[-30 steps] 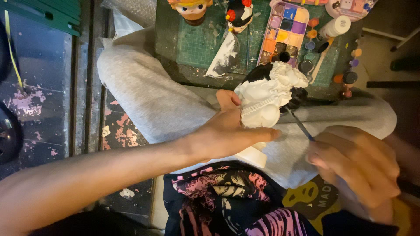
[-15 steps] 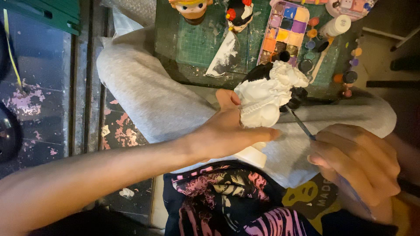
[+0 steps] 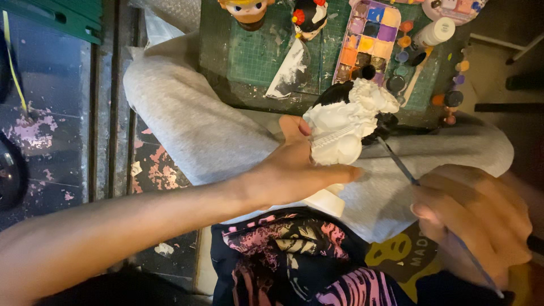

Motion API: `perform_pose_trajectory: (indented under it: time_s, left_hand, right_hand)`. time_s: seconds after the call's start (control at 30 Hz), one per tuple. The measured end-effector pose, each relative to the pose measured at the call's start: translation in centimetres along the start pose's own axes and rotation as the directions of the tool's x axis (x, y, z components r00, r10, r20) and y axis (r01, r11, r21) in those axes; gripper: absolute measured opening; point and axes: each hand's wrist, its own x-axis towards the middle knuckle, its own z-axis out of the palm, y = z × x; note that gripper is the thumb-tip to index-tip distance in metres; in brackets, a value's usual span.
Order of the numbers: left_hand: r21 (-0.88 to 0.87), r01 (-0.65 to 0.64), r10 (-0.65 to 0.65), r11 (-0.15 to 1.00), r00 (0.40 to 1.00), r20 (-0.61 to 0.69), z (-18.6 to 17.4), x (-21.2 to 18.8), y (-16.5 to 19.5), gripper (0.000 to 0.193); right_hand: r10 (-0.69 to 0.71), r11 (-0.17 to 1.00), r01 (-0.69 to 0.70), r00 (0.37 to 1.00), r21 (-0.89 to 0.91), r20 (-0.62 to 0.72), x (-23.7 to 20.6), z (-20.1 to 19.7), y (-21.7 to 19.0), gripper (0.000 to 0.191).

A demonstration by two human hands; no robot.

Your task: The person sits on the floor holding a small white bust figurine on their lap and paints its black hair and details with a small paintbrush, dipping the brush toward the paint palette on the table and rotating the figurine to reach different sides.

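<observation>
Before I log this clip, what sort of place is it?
Probably a home hobby corner for figurine painting. A paint palette and painted figurines sit on a green cutting mat; the left hand holds a white figure, the right hand a thin brush.

Single view from a head-worn camera, looking steeply down over the wearer's lap at close range. The left forearm enters from the lower left of the frame and runs to the left hand at centre; the right hand fills the lower right, large and blurred by nearness. The white figurine sits just above centre. The green cutting mat and the paint palette lie along the top edge, cropped, marking the far limit of the view. The dark, paint-flecked floor occupies the left third. There is no second view with which this one overlaps.
</observation>
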Motion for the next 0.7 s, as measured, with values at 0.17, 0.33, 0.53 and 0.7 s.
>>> perform_pose_trajectory:
  time_s: [0.17,0.33,0.53,0.7]
  left_hand:
    - [0.005,0.042,-0.042,0.999,0.999,0.007,0.1,0.1,0.0,0.066]
    - [-0.022,0.002,-0.002,1.0,1.0,0.019,0.0,-0.1,-0.2,0.068]
    - [0.012,-0.069,0.069,0.998,0.998,0.007,0.1,0.3,-0.1,0.069]
    - [-0.051,0.005,-0.003,0.999,0.999,0.04,-0.1,0.0,0.1,0.069]
  right_hand:
    - [0.061,0.998,-0.059,0.997,0.032,-0.054,-0.3,0.6,-0.2,0.012]
    - [0.143,0.985,-0.148,0.988,-0.088,-0.057,-0.6,0.6,0.0,0.008]
    - [-0.015,0.999,0.021,0.988,0.036,-0.154,0.1,0.8,1.1,0.005]
    - [0.131,0.991,-0.131,0.99,0.005,-0.045,-1.1,0.8,0.5,0.008]
